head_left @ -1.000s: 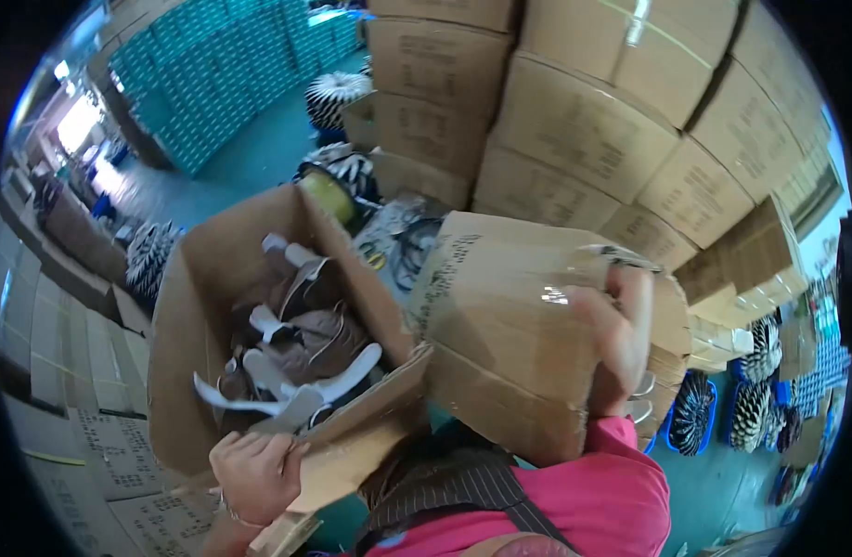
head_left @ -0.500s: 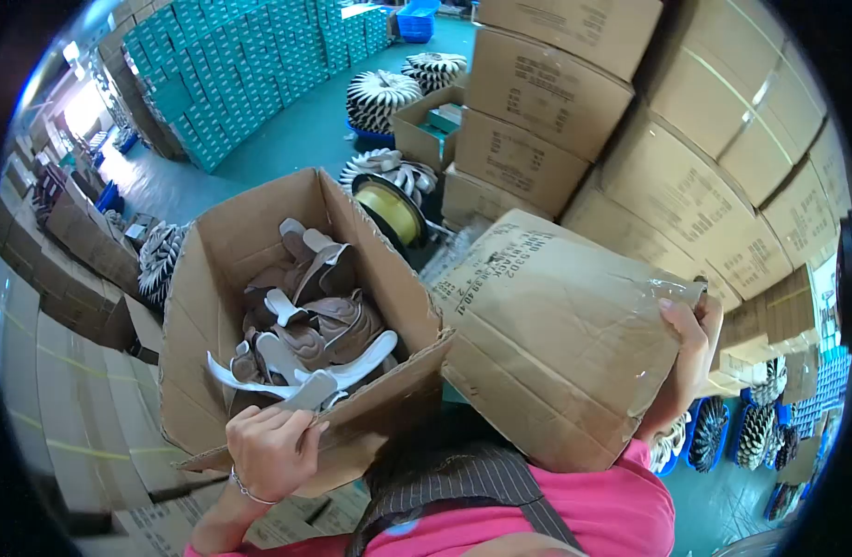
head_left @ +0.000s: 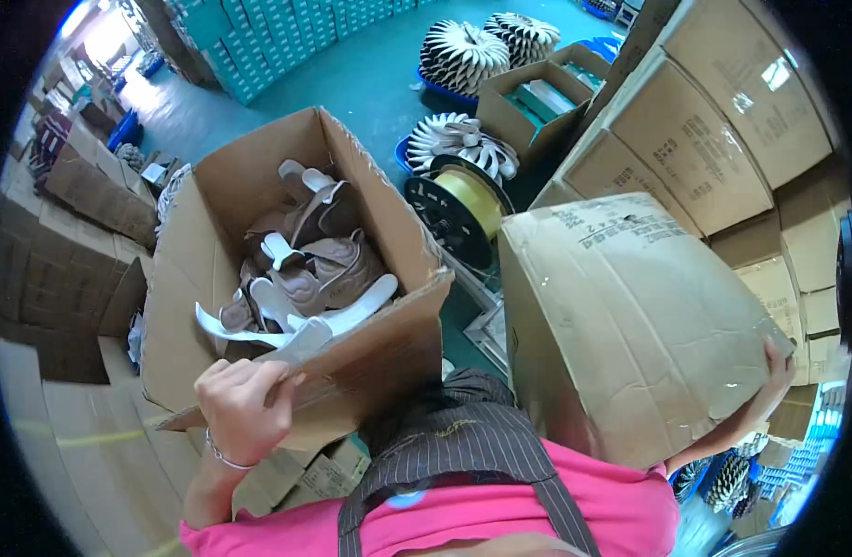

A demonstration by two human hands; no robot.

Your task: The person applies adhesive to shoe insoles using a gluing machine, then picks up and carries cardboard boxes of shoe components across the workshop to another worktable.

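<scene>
My left hand [head_left: 247,408] is closed over the near rim of an open cardboard box [head_left: 171,306]. Inside it lies a loose heap of brown and white shoe parts [head_left: 305,269]; a pale grey-white strip [head_left: 305,342] rises beside my fingers at the rim. To the right, my right hand [head_left: 768,381] grips the outer edge of a second cardboard box [head_left: 649,306], which is tilted against my body. Printed lettering shows on that box's upper end. Part of the right hand is hidden behind it.
A reel of yellow strap [head_left: 472,204] stands between the two boxes and the stacked cartons [head_left: 695,148] at right. Behind it are round bundles of pale soles [head_left: 463,58] and a carton of teal boxes [head_left: 537,97]. More cartons [head_left: 50,269] line the left side.
The right-hand box has swung right and away from the open box, showing its side and a gap with the floor frame. My left hand stays at the rim. The view has shifted.
</scene>
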